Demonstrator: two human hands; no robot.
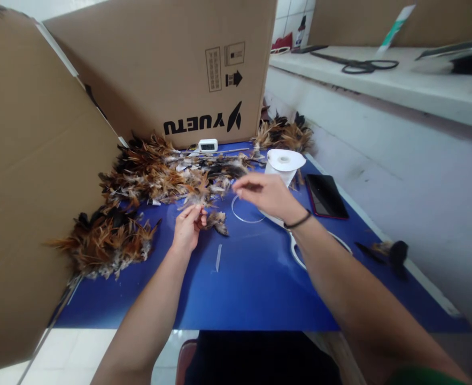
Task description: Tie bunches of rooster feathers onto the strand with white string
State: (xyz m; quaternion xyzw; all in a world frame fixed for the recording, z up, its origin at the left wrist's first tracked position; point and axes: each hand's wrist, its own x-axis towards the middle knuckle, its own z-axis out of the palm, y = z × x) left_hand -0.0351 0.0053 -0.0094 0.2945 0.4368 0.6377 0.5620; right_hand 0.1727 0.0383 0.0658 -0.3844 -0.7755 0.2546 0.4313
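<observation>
My left hand [188, 227] pinches a small bunch of brown and grey feathers [198, 193] above the blue table. To its right, my right hand [265, 195] is raised with fingers drawn together; they are slightly blurred, and anything between the tips is too small to make out. Beneath that hand, a thin white loop [247, 220] lies on the table. Just behind it stands a white spool [281, 167]. A loose dark feather tuft [218, 223] rests beside my left hand, and a short pale strip [218, 258] lies nearer me. White-handled scissors [296, 255] are partly hidden under my right forearm.
Feather piles [147, 171] line the table's left and back, with another pile [286, 133] by the wall. Cardboard walls [139, 69] enclose the left and back. A small digital display [208, 145], a phone [326, 195] and black scissors [364, 65] on the ledge are also around.
</observation>
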